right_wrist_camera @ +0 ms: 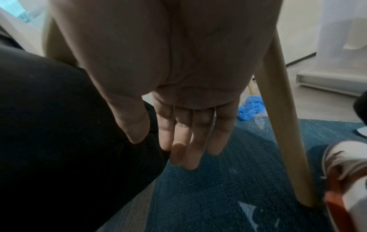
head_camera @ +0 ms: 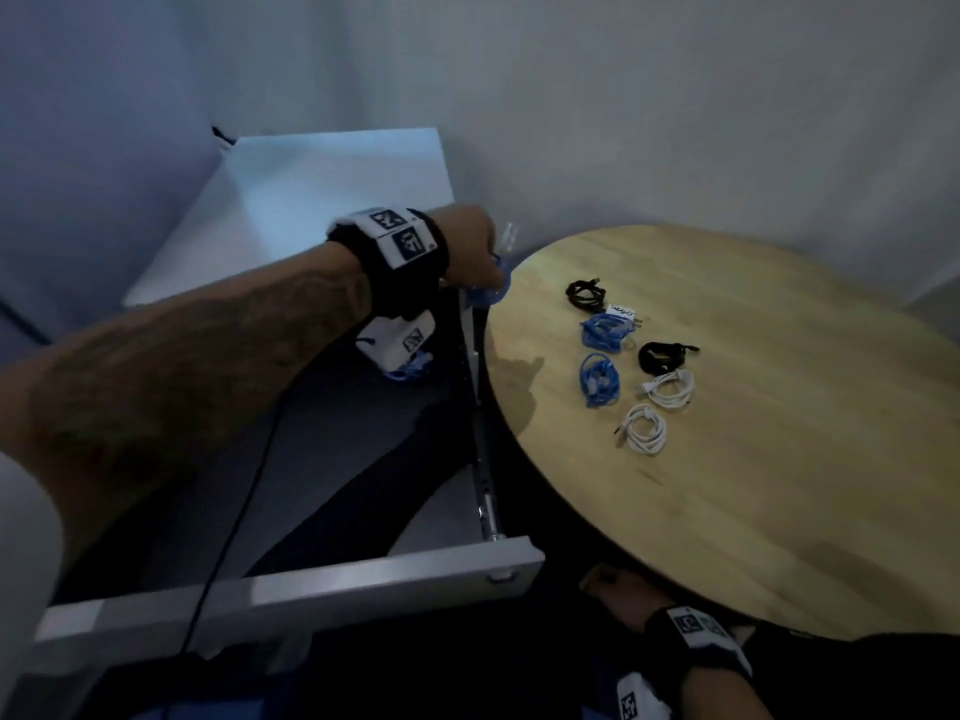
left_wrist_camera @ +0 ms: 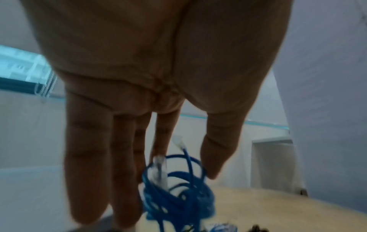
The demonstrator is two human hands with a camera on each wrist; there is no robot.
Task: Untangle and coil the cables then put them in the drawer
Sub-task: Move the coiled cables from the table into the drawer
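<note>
My left hand [head_camera: 488, 262] is over the gap between the open drawer [head_camera: 363, 574] and the round wooden table [head_camera: 779, 485]. Its thumb and fingers [left_wrist_camera: 214, 157] pinch a coiled blue cable [left_wrist_camera: 176, 193] with clear plugs. Another blue coil [head_camera: 410, 370] lies inside the drawer, below my wrist. Several coiled cables lie on the table: two black [head_camera: 587, 292], two blue [head_camera: 600, 379] and two white [head_camera: 644, 428]. My right hand [right_wrist_camera: 184, 141] hangs below the table edge with straight fingers and holds nothing.
The white cabinet top [head_camera: 311, 200] stands behind the drawer, against the wall. Under the table are a wooden leg [right_wrist_camera: 282, 125], a blue carpet [right_wrist_camera: 228, 188], a shoe [right_wrist_camera: 345, 172] and my dark trouser leg [right_wrist_camera: 59, 125].
</note>
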